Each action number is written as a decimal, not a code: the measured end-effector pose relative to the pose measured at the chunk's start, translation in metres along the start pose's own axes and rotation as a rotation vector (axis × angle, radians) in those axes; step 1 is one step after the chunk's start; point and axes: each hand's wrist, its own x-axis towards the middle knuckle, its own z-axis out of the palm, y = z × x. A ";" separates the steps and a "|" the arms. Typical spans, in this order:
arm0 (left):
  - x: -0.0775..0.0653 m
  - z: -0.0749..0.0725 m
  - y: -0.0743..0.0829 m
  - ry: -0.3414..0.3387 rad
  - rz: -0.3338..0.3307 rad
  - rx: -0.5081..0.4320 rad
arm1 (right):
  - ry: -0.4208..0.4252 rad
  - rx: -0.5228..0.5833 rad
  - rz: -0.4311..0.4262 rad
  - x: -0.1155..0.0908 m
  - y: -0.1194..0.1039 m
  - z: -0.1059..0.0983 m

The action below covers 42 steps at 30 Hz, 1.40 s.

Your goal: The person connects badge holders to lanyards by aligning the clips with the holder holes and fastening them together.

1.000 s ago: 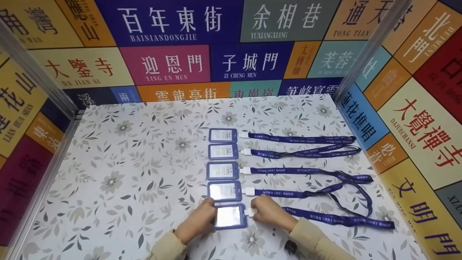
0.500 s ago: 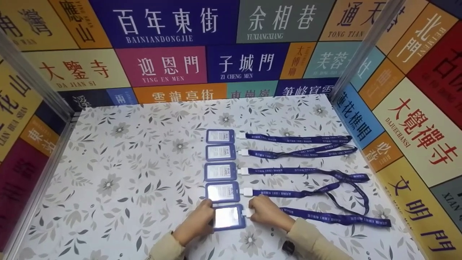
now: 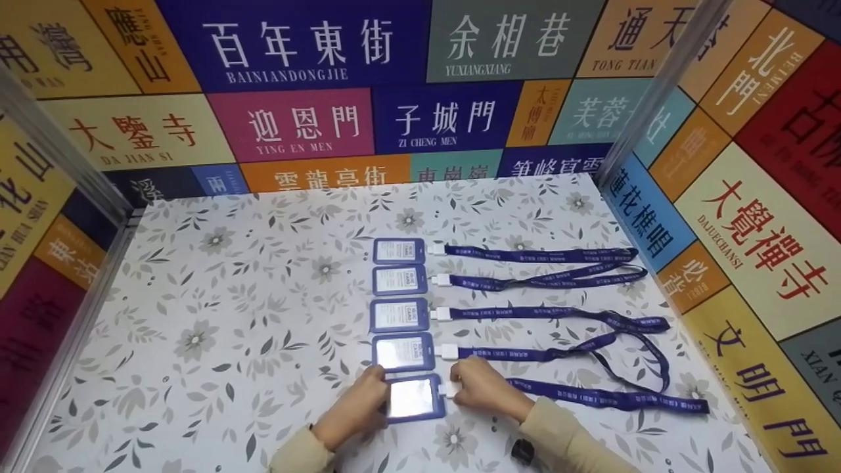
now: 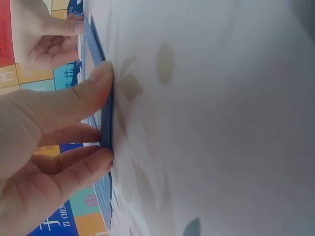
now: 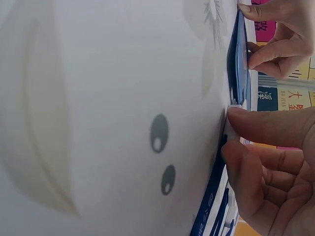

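Observation:
The nearest blue badge holder [image 3: 414, 398] lies at the front end of a column of several holders, its clear window glaring with light. My left hand [image 3: 355, 407] grips its left end; in the left wrist view the thumb [image 4: 101, 73] and fingers [image 4: 101, 160] are on the blue edge. On the badge's right, my right hand [image 3: 486, 389] pinches the white plastic clip [image 3: 451, 389], partly hidden by the fingers. From that clip a dark blue printed lanyard [image 3: 604, 397] runs right across the table. In the right wrist view, thumb and forefinger meet on the clip.
Beyond the held badge lie several more blue badge holders [image 3: 402, 351], each with a white clip and a blue lanyard [image 3: 525, 314] stretched rightward. Two lanyards cross or loop at the right. A floral cloth [image 3: 263, 276] covers the table, and printed panels [image 3: 295, 125] wall three sides.
The head view has shifted slightly, so everything sits a little further left in it. Both hands keep the same hold on the badge holder and the clip.

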 end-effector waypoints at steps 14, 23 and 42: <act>0.000 0.002 0.000 0.022 0.006 0.005 | 0.019 -0.014 0.015 0.001 0.000 0.002; 0.000 -0.001 0.004 -0.004 0.000 0.023 | -0.025 0.034 0.009 -0.002 0.004 0.001; 0.002 -0.001 0.001 -0.034 -0.008 0.025 | -0.057 0.021 -0.059 -0.006 0.008 0.001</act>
